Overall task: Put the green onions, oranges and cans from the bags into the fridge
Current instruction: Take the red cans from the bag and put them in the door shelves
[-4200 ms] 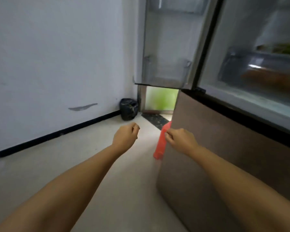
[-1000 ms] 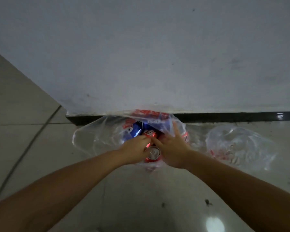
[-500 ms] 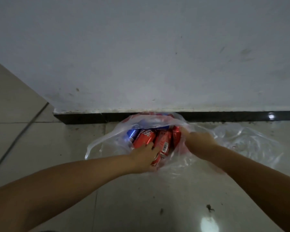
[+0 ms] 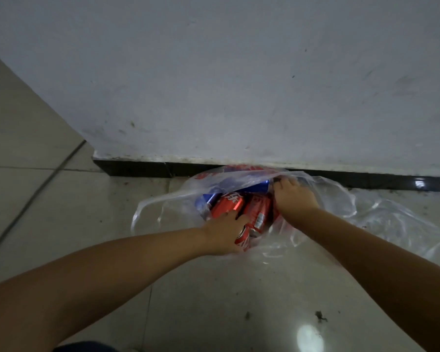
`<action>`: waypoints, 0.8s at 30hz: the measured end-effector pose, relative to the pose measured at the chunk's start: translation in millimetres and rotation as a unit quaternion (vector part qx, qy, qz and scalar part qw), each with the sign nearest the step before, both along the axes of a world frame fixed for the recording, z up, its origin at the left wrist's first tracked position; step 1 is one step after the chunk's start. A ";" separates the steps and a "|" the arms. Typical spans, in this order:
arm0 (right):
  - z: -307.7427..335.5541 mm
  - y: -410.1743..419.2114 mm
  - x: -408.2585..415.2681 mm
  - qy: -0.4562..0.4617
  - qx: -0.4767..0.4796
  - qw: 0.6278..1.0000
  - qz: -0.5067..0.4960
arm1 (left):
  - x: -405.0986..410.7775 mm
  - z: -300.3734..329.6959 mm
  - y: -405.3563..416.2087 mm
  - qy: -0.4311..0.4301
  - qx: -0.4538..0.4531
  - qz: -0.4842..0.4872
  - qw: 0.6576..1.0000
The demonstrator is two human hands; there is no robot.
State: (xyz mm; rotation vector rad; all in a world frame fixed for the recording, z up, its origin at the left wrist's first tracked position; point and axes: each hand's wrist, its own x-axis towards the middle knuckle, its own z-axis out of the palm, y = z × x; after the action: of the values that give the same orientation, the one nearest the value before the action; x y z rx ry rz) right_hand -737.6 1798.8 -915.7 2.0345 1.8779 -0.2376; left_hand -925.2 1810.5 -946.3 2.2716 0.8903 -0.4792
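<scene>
A person crouches over a clear, crinkled plastic bag (image 4: pixel 163 204) lying on a pale tiled floor (image 4: pixel 61 212) against a white wall (image 4: pixel 239 85) with a black skirting strip (image 4: pixel 137 168). Inside the bag lie several red and blue drink cans (image 4: pixel 258 212) on their sides. The left hand (image 4: pixel 224 235) curls around a red can (image 4: pixel 226 205) nearest the bag's mouth. The right hand (image 4: pixel 294 198) reaches deeper into the bag, its fingers bent over the cans or the plastic — what it grips cannot be told. A second clear plastic bag (image 4: pixel 391 219) lies crumpled just to the right; its contents cannot be made out. The fridge is out of view. Judging by the full bag, the cans are mostly still to move — no onions or oranges show here.
</scene>
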 end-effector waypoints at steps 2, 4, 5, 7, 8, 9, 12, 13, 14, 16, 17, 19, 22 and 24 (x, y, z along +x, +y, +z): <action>0.5 3.8 6.8 0.002 0.004 0.999 -0.039 | 0.7 0.2 -1.4 0.005 0.001 -0.001 1.000; 3.3 6.2 7.0 0.032 0.007 0.998 -0.047 | 2.8 0.5 -1.1 0.005 0.008 -0.008 1.000; 5.0 5.1 5.7 0.047 0.009 0.998 -0.042 | 3.4 1.0 -0.8 0.002 0.011 -0.012 1.000; 5.1 -3.9 1.1 0.057 0.010 0.998 -0.004 | 1.8 -1.4 0.2 -0.013 0.001 0.001 1.000; 2.4 -12.2 -0.5 0.062 0.006 0.998 0.023 | 0.2 -4.2 0.8 -0.022 -0.009 0.019 1.000; -1.8 -21.7 -1.4 0.078 -0.004 0.996 0.042 | -1.8 -6.7 1.2 -0.034 -0.015 0.038 0.999; -9.2 -42.0 3.5 0.220 -0.047 0.974 -0.031 | -6.7 -13.7 -0.3 -0.056 -0.011 0.077 0.995; -9.7 -43.4 6.8 0.274 -0.044 0.958 -0.070 | -7.8 -16.9 -1.3 -0.065 -0.015 0.091 0.994; -9.0 -42.6 9.4 0.315 -0.037 0.944 -0.089 | -8.6 -19.9 -2.6 -0.077 -0.027 0.109 0.991; -9.2 -39.6 12.0 0.365 -0.036 0.925 -0.100 | -11.3 -25.6 -7.2 -0.111 -0.064 0.163 0.978; -9.6 -38.6 11.3 0.382 -0.044 0.917 -0.103 | -12.9 -27.4 -10.8 -0.132 -0.088 0.198 0.967; -12.2 -38.8 10.8 0.413 -0.062 0.901 -0.117 | -15.7 -33.1 -20.5 -0.165 -0.137 0.272 0.938; -15.5 -41.8 17.1 0.422 -0.065 0.896 -0.123 | -15.6 -44.0 -31.9 -0.187 -0.176 0.320 0.912; -17.4 -43.5 22.6 0.405 -0.064 0.905 -0.112 | -13.4 -48.2 -32.1 -0.192 -0.174 0.312 0.914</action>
State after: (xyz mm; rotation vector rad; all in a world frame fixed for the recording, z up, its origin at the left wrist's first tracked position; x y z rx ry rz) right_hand -715.1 1755.3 -933.1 2.2386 1.9353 -1.4163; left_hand -938.7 1778.4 -994.5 1.5617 1.1433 0.0946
